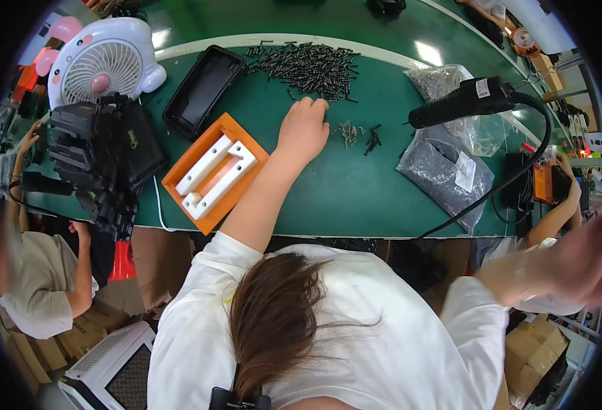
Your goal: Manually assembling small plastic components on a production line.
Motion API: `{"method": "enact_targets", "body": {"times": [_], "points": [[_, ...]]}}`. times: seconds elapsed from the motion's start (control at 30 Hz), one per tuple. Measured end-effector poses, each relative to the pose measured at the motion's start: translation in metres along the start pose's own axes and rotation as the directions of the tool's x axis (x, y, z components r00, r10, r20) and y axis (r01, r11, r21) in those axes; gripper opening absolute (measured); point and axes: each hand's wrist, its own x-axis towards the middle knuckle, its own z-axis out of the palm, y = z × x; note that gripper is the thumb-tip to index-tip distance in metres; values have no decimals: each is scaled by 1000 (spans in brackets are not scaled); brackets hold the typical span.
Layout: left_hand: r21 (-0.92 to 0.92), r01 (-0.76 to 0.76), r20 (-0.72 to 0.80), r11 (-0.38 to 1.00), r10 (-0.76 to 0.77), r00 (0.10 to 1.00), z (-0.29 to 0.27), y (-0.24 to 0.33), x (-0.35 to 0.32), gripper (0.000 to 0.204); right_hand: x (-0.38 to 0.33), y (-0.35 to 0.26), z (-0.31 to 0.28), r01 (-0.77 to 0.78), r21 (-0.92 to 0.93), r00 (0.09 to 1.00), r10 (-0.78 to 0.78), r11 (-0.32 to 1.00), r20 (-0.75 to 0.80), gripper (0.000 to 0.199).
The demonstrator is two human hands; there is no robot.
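My left hand [304, 126] reaches across the green table [342, 191], knuckles up. Its fingers curl down at the near edge of a wide pile of small dark screws [308, 65]. What is under the fingers is hidden. A small cluster of loose screws [357, 133] lies just right of that hand. My right hand [577, 266] is off the table at the far right, raised and motion-blurred; I cannot make out anything in it. An orange tray with white fixture blocks [213, 172] sits left of my left forearm.
A black electric screwdriver [465, 102] with a cable rests over clear bags of screws [444, 174]. An empty black tray [203, 90], a white desk fan [106, 65] and stacked black parts [103, 164] stand left. Other people sit at left [41, 287] and right [553, 215].
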Motion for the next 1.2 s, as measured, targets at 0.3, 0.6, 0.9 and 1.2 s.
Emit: {"method": "enact_targets", "body": {"times": [0.3, 0.6, 0.9, 1.2], "points": [[81, -61, -134, 995, 71, 988, -5, 11, 0, 15, -175, -30, 150, -890, -261, 211, 846, 374, 490, 14], [148, -119, -32, 982, 125, 992, 2, 16, -9, 7, -203, -5, 158, -574, -442, 328, 688, 689, 647, 17], [-114, -90, -45, 989, 85, 995, -1, 22, -10, 7, -193, 4, 159, -644, -344, 336, 656, 684, 676, 12], [-452, -142, -18, 881, 150, 989, -5, 29, -5, 8, -205, -11, 183, -928, 269, 354, 837, 258, 418, 15]]}}
